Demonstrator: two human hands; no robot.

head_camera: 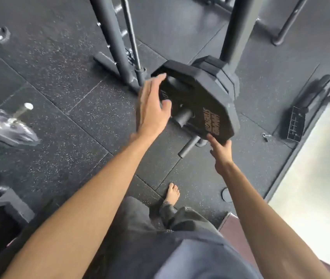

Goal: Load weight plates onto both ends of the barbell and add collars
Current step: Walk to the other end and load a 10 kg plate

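Right hand [221, 152] pinching plate [200, 93] at bottom edge, thumb on face, fingers behind. Left hand [152, 105] lying spread, fingers straight along top-left rim, thumb touching face. Plate sitting tilted on rack peg [182, 117], more plates [220, 73] stacking up right behind. Bare foot [172, 193] standing on floor [79, 127] below.
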